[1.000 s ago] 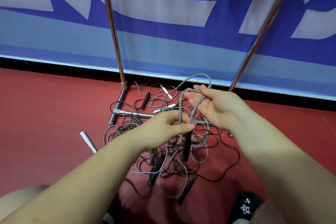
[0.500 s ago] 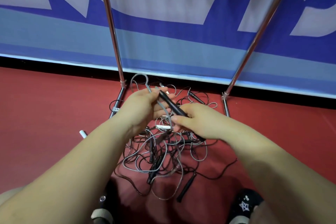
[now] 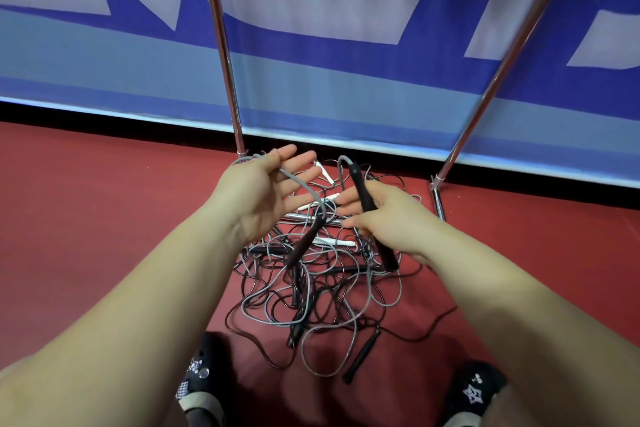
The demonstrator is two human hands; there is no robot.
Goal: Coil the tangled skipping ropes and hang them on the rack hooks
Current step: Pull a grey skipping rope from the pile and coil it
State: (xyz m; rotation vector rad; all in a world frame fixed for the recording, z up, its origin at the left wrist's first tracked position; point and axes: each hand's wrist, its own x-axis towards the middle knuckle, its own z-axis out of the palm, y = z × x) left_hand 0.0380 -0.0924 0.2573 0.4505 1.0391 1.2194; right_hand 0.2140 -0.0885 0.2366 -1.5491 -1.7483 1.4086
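**Op:** My left hand [image 3: 263,194] was spread, palm up, with the grey rope [image 3: 304,189] draped loose across the fingers. One black handle [image 3: 304,241] dangled below it.

**Spotter:** And the other side?

**Op:** My right hand [image 3: 384,215] had the second black handle [image 3: 362,191] clamped under the thumb, fingers fairly straight. The rope's middle ran down into the tangled pile [image 3: 311,291] on the floor [image 3: 104,218], below and between both hands.

**Spotter:** Risk from there?

**Op:** I judged two. Nothing pinched the rope on the left, so it could slide off. And a hard pull could drag the whole knot up, since the loops looked interlocked.

**Spotter:** Any bins or baskets?

**Op:** None in sight. Only the rack poles [image 3: 221,45] rose beyond my hands; the hooks were out of frame. Nothing was coiled yet.
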